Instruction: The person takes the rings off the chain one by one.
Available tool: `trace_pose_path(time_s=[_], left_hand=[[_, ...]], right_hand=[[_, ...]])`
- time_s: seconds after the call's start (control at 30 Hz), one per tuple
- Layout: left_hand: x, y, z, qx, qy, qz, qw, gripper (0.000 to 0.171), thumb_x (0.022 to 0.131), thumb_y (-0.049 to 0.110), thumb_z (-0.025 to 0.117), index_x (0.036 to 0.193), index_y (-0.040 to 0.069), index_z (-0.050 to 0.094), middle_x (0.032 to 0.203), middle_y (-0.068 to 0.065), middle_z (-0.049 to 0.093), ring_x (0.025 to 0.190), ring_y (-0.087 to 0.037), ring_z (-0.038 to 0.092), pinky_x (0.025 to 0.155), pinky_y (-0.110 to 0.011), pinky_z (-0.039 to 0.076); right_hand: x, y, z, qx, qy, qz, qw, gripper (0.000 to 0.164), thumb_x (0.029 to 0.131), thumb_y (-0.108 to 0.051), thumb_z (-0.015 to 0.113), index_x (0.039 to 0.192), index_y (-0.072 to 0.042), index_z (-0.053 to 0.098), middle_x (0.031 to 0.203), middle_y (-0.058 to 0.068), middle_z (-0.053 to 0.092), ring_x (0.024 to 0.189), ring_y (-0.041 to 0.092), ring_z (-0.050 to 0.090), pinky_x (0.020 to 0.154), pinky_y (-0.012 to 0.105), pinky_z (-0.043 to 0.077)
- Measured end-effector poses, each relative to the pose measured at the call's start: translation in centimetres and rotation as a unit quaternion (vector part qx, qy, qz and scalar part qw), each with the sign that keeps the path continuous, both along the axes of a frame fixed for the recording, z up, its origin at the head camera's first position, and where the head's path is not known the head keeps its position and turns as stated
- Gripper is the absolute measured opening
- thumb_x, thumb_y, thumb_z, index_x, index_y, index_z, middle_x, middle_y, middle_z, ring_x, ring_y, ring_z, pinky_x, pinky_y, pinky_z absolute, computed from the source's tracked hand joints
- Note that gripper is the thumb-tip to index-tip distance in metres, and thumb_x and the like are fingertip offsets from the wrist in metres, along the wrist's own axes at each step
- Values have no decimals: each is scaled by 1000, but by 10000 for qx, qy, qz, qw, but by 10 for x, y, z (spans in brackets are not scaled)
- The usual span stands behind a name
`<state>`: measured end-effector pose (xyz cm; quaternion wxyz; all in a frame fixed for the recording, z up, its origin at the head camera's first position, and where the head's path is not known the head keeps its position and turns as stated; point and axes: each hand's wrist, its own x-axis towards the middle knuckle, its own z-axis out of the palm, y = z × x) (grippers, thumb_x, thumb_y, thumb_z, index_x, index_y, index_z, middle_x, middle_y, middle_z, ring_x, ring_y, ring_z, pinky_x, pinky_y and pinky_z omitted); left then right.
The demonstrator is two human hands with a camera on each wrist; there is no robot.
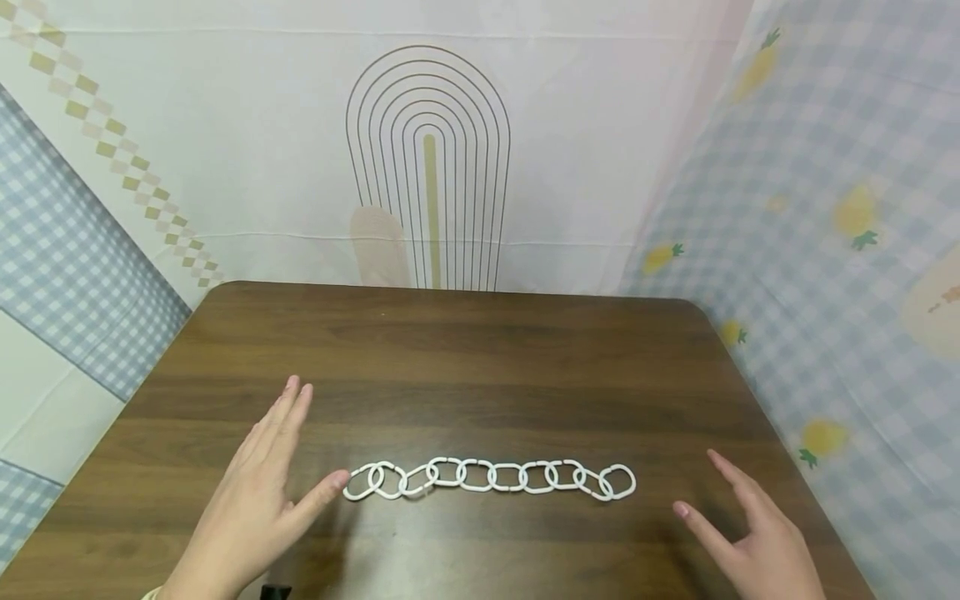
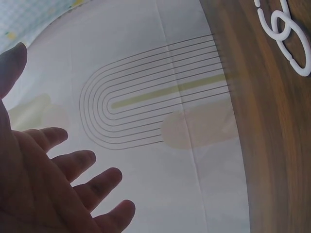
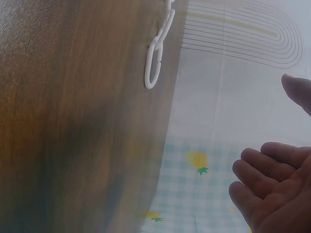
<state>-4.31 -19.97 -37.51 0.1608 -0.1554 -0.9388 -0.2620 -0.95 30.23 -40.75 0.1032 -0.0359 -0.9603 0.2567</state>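
A chain of several white plastic links [image 1: 508,488] lies stretched from left to right across the brown wooden table. To its left is my left hand [image 1: 251,500], fingers straight and thumb held apart, with the thumb tip overlapping the end link in the head view. The palm and spread fingers of this hand [image 2: 39,179] show in the left wrist view, holding nothing. Off the chain's right end, a gap away, my right hand [image 1: 768,533] has its thumb and fingers parted. In the right wrist view, its fingers [image 3: 262,170] are loosely bent around nothing.
The table [image 1: 465,375] has rounded far corners. Behind it hangs a white cloth [image 1: 585,150] with an arch pattern. Blue checked cloth with yellow fruit prints [image 1: 817,275] borders the right side, and another checked cloth [image 1: 67,242] borders the left.
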Motion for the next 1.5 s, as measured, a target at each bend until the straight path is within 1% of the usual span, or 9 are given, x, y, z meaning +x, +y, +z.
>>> trace_pose_path(time_s=[0.2,0.37,0.53,0.73,0.97,1.13,1.2,1.33,1.5], left_hand=[[-2,3,0,42,92,-12,9999,96,88,38,77,162,22,17,167,-5,17,147,-35,28,121,-46,21],[-4,4,-1,11,221,-53,9997,97,87,37,77,162,20,17,166,-5,19,146,-35,31,122,-36,19],[-6,4,-3,52,263,-126,9996,97,87,36,78,162,19,18,166,-6,22,145,-35,32,121,-32,19],[-4,9,-3,136,150,-124,9997,100,85,39,80,161,19,19,165,-5,23,146,-34,32,121,-31,18],[-3,15,-4,232,63,-87,9997,100,86,40,79,161,14,19,163,-9,29,144,-34,34,121,-31,20],[-2,18,-4,318,-141,31,9994,100,85,42,79,161,17,20,158,-11,36,141,-33,38,116,-41,30],[-1,19,-4,331,-172,39,9993,99,85,43,79,160,17,21,156,-12,38,140,-33,40,111,-49,35],[-1,21,-4,327,-209,19,9992,96,86,43,78,160,16,23,154,-13,40,137,-34,43,103,-58,40],[-2,25,-7,312,-224,-13,9993,93,86,42,78,158,12,27,153,-14,41,134,-35,46,101,-59,43]], right_hand=[[-1,-1,-2,26,52,33,10000,76,88,-37,78,147,-3,45,142,31,50,116,61,49,79,73,45],[-1,-2,-4,28,132,45,9999,75,87,-36,80,145,-2,47,140,31,51,114,61,51,79,73,46],[-2,-3,-6,56,168,34,9998,74,86,-36,80,144,-2,49,139,30,53,113,59,53,79,71,46],[-1,-3,-10,94,252,40,9996,72,85,-35,81,142,-2,50,137,30,54,108,58,57,78,71,47],[-1,-4,-14,72,161,-39,9998,72,85,-36,81,142,-2,51,137,30,55,114,57,53,79,69,47],[0,-4,-16,74,48,-68,9999,73,86,-38,80,142,-1,51,137,31,54,114,57,53,80,71,47],[0,-5,-16,81,81,-58,9999,72,86,-37,80,141,-1,51,136,31,54,113,58,54,79,71,47],[0,-6,-18,81,212,-1,9997,70,85,-35,81,140,-1,53,135,31,56,110,58,56,79,70,48],[0,-9,-20,13,258,35,9997,68,85,-33,81,139,-2,54,134,29,57,111,56,57,80,69,48]])
